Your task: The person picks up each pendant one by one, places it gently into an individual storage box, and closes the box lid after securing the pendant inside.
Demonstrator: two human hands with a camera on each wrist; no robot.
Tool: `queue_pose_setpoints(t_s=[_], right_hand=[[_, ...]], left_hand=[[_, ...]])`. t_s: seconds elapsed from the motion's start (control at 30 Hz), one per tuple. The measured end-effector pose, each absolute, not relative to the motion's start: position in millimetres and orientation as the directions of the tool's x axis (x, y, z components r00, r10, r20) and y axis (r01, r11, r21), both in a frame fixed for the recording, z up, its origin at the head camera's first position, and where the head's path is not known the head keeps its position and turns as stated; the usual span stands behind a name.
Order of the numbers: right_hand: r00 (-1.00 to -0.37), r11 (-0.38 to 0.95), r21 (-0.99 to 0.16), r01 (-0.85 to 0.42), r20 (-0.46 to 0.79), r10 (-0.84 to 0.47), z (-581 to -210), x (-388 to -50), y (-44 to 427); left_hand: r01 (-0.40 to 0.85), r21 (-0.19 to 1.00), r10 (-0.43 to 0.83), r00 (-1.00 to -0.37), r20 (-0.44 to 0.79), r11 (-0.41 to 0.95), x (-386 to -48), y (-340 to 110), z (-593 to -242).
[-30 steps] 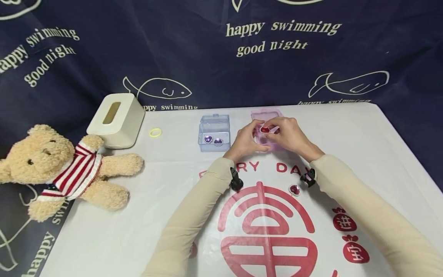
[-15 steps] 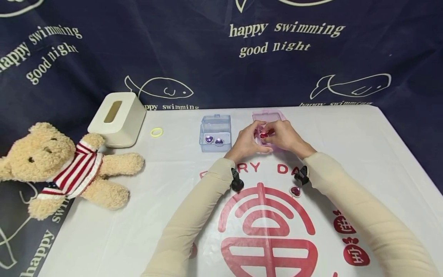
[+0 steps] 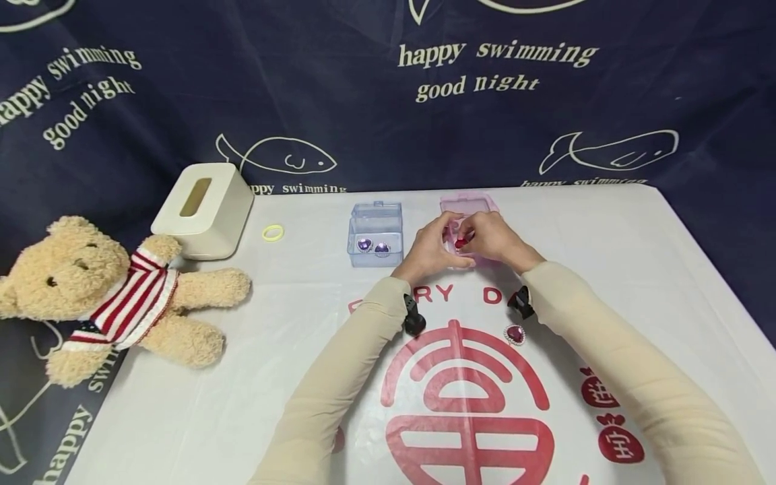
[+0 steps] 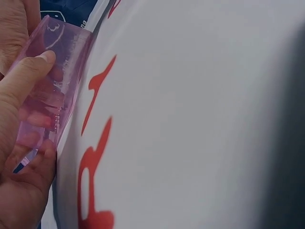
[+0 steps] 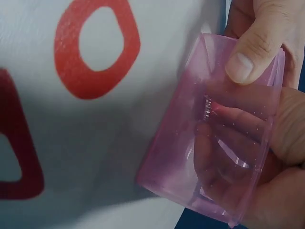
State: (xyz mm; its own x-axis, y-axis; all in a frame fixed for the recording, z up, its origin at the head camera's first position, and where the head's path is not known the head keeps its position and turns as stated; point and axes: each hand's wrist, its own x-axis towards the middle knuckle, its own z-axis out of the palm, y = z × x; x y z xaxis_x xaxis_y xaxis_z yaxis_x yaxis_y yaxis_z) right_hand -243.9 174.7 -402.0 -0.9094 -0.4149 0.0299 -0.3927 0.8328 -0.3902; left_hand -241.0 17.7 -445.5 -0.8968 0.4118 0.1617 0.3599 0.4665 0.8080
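A clear pink plastic box (image 3: 464,204) stands near the back of the table with its lid raised. My left hand (image 3: 428,249) grips it, the thumb on its front wall in the left wrist view. Inside the box, my right hand (image 3: 494,237) pinches a red jewel (image 3: 461,243), mostly hidden by the fingers. Through the pink wall (image 5: 176,138) the right wrist view shows those fingertips and a beaded silvery edge. Another dark red jewel with a silvery rim (image 3: 514,335) lies on the table below the right wrist.
Left of the hands, an open clear blue box (image 3: 376,258) holds two purple jewels (image 3: 364,244). Farther left are a yellow ring (image 3: 273,233), a white tissue box (image 3: 209,225) and a teddy bear (image 3: 136,296). A dark printed curtain (image 3: 388,101) hangs behind the table.
My right hand has lowered the red jewel from above the pink box down into it, the wrist shifting slightly left. My left hand keeps its grip on the box.
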Motion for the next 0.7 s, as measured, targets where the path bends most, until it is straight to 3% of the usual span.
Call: queue_pose_setpoints(t_s=[0.23,0.37,0.57,0.7], right_hand=[[-0.901,0.837,-0.366,-0.407,0.012,-0.433,-391.3,-238.8,178.0],[-0.890,0.805,-0.385,-0.451,0.125,-0.439,-380.3,-221.2,186.1],[-0.784,0.716,-0.322,-0.619,0.314,-0.536,-366.9,-163.2,200.3],[-0.748,0.701,-0.268,-0.661,0.321,-0.581,-371.9,-117.6,208.2]], left_hand=[[0.350,0.811,0.419,-0.896,0.145,0.468,-241.2,17.4,-445.0],[0.338,0.816,0.417,-0.899,0.133,0.469,-242.3,18.8,-446.3],[0.328,0.829,0.416,-0.900,0.129,0.452,-242.3,18.8,-446.6],[0.318,0.842,0.407,-0.904,0.131,0.435,-240.2,18.5,-446.4]])
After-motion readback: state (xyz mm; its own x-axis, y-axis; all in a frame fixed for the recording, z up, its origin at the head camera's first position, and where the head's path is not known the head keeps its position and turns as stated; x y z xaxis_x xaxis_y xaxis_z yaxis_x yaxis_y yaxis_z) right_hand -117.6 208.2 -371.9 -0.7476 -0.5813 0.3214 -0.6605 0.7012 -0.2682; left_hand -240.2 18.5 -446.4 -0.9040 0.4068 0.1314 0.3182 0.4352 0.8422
